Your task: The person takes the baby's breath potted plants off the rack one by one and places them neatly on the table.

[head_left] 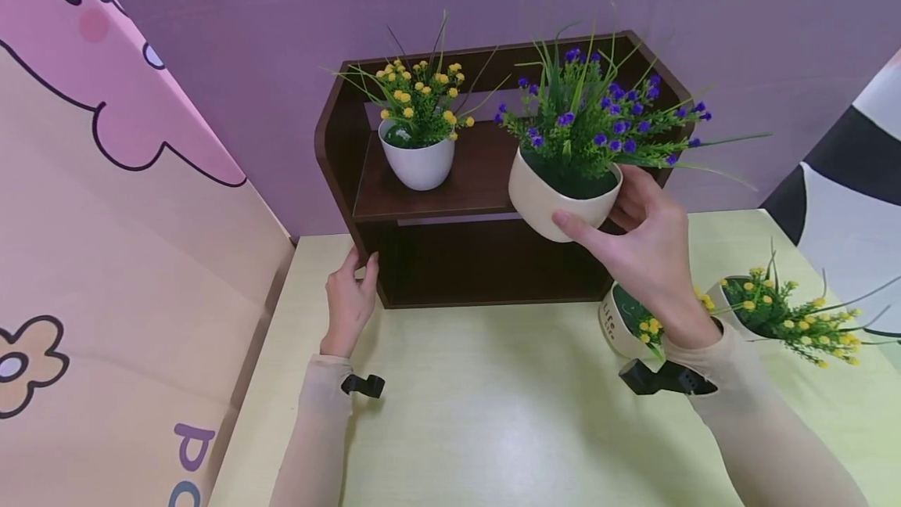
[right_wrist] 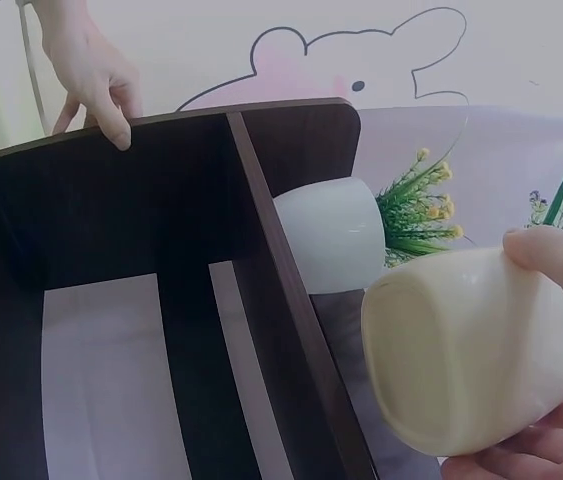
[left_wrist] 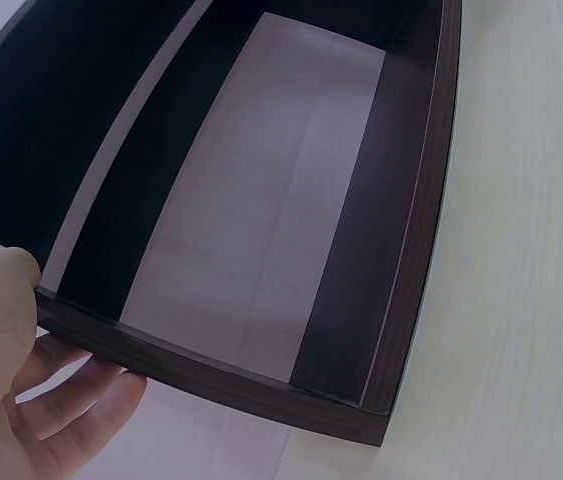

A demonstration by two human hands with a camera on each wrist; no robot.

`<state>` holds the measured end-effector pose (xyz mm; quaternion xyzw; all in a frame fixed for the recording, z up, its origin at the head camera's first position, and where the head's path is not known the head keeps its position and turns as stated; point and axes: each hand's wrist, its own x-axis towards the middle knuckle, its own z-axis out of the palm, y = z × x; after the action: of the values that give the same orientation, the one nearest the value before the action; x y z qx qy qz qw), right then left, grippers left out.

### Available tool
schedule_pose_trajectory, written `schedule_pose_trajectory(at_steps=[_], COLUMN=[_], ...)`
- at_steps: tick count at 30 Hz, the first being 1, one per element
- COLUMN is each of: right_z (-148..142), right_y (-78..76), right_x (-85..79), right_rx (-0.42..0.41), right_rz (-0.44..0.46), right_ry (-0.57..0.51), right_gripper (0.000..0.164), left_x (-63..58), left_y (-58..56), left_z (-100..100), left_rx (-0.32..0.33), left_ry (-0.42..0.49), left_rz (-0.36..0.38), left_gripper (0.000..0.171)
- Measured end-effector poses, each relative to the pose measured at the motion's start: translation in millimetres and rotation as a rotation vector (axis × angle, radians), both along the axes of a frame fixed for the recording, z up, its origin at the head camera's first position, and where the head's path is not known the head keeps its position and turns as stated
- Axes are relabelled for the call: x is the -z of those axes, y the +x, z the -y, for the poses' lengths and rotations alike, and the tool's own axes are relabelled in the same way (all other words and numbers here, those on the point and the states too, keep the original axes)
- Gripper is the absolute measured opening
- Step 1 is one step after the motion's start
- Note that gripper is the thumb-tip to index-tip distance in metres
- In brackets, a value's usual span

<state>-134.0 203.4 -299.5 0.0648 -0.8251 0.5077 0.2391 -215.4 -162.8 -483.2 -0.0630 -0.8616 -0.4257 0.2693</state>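
My right hand (head_left: 651,245) grips a cream pot of purple flowers (head_left: 563,198), thumb on its front and fingers round its right side. In the head view the pot overlaps the right part of the dark brown two-tier shelf (head_left: 486,206); the right wrist view shows its underside tilted toward the camera. On the upper tier, at the left, stands a white pot of yellow flowers (head_left: 418,159). My left hand (head_left: 349,300) holds the shelf's left side panel by its front edge, thumb inside and fingers outside, as the left wrist view (left_wrist: 71,380) also shows.
Right of the shelf, a cream pot with lettering (head_left: 622,327) stands on the pale table (head_left: 479,413), partly hidden by my right wrist. Beside it another pot of yellow flowers (head_left: 788,311) leans outward. A purple wall (head_left: 232,61) rises behind; a printed panel (head_left: 127,257) borders the left.
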Motion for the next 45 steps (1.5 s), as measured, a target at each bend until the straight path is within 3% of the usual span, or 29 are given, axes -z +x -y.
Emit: schedule_pose_trajectory(at_steps=[24,45], right_z=[3,4], right_y=[20.4,27.8], right_x=[11.3,24.1], right_rx=[0.002,-0.008], right_rz=[0.034,0.058], right_ry=[0.017,0.006], right_gripper=[0.072,0.071], left_x=[-3.2,-0.6], left_y=[3.2,2.2], left_z=[-1,-1], left_rx=[0.012,0.007], left_ry=[0.019,0.024], left_rz=[0.005,-0.006], left_gripper=[0.027,0.025])
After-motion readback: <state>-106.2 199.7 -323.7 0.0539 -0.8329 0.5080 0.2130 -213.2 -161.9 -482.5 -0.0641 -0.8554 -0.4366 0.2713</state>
